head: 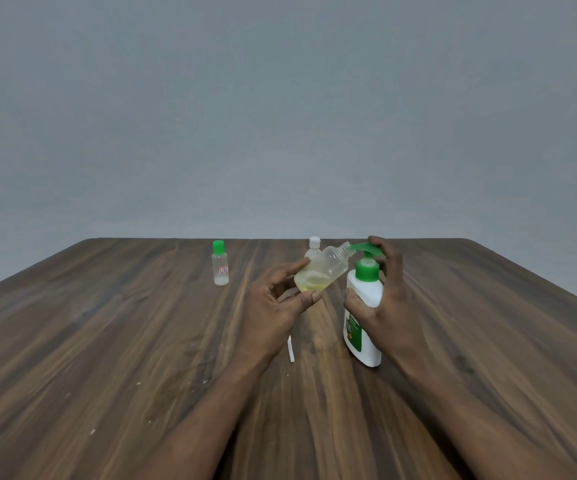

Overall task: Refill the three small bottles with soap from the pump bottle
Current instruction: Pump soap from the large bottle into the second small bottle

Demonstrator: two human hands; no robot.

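Head view: the left hand [273, 301] pinches the uncapped small bottle [321, 271] by its base between thumb and fingertips, and holds it off the table [107, 341]. The bottle is tilted, with its threaded neck pointing up toward 2 o'clock, right at the tip of the green pump head [366, 249]. Pale yellow soap lies in its lower end. At 3 o'clock of it, the right hand [385, 292] is wrapped around the pump bottle [363, 327], which is white with a green collar and label and stands on the table. The thumb lies across its front shoulder, the other fingers are behind it, and one finger curls over the top of the pump head. At 12 o'clock of the held bottle, just behind it and partly hidden, stands the white-capped small bottle [314, 249]. Well apart at 9 o'clock, the green-capped small bottle [220, 263] stands upright and closed. At 6 o'clock, below the left hand, a thin white piece [291, 348] lies on the wood, and I cannot tell what it is. A plain grey wall [280, 98] rises beyond the table's far edge.
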